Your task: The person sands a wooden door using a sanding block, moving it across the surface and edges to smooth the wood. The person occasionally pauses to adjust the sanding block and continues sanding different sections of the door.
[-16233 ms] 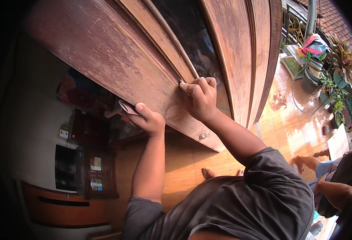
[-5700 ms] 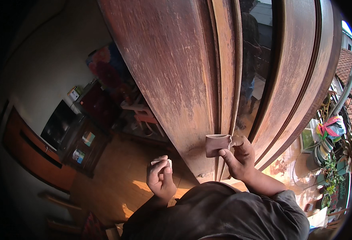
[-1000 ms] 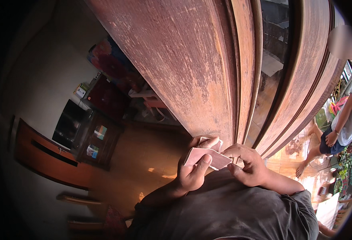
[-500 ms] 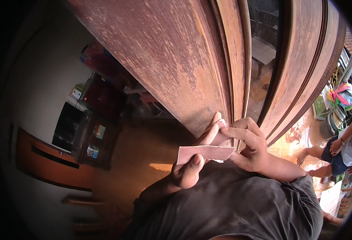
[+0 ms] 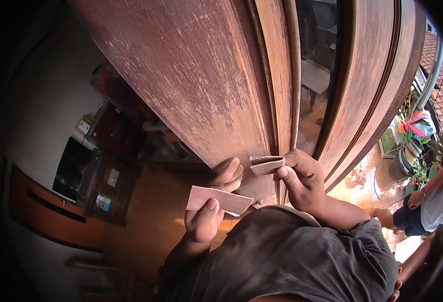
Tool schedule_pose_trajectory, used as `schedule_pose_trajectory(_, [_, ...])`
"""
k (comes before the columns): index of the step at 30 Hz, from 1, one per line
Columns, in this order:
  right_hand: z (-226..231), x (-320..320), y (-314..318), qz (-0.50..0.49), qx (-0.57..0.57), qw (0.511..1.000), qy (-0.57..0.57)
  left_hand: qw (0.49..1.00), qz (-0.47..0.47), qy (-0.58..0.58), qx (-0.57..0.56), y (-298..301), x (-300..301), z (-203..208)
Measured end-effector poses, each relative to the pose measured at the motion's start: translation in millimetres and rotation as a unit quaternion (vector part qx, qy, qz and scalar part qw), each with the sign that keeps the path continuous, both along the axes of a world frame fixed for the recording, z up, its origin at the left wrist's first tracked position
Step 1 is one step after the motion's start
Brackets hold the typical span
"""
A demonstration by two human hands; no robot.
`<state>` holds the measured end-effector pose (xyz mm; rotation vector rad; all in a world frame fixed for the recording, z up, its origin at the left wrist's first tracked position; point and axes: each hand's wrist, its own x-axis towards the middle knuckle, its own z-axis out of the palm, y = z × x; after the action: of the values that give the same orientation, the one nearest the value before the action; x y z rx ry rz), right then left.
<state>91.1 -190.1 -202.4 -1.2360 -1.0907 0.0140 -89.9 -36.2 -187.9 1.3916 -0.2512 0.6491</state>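
My left hand (image 5: 207, 221) grips a flat pinkish strip of sandpaper (image 5: 234, 201), thumb on top and fingers raised behind it. Level with it on the right, my right hand (image 5: 306, 183) pinches a folded piece of sandpaper (image 5: 267, 166) between thumb and fingers; its grit side cannot be made out. The two pieces are apart. Both hands are close to the lower part of a brown wooden door (image 5: 191, 75), whose finish is worn down to pale wood in patches.
A dark glass pane (image 5: 313, 60) sits between the door's wooden stiles. Left, indoors, are a television (image 5: 70, 168) and a dark cabinet (image 5: 103, 183). Outside on the right are a person in a white shirt (image 5: 440, 214), a bucket (image 5: 400, 166) and plants.
My hands have drawn apart: the left moved left with the flat strip, the right holds the folded piece separately. The view has shifted slightly, and the person at right is lower.
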Motion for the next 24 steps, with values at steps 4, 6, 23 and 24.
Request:
schedule_pose_trajectory(4, [-6,-5,1,0.062,-0.019,0.987,0.145,0.997,0.078,-0.008,-0.019,2,-2,-2])
schedule_pose_trajectory(6, [-6,-8,2,0.084,-0.026,0.980,0.179,0.993,0.113,-0.011,-0.001,2,-1,-3])
schedule_pose_trajectory(23, [-10,-33,17,0.125,0.060,0.990,0.001,0.894,0.341,-0.102,0.273,-3,19,-4])
schedule_pose_trajectory(24, [-11,-34,17,0.102,0.040,0.993,-0.044,0.879,0.351,-0.100,0.308,-3,18,-4])
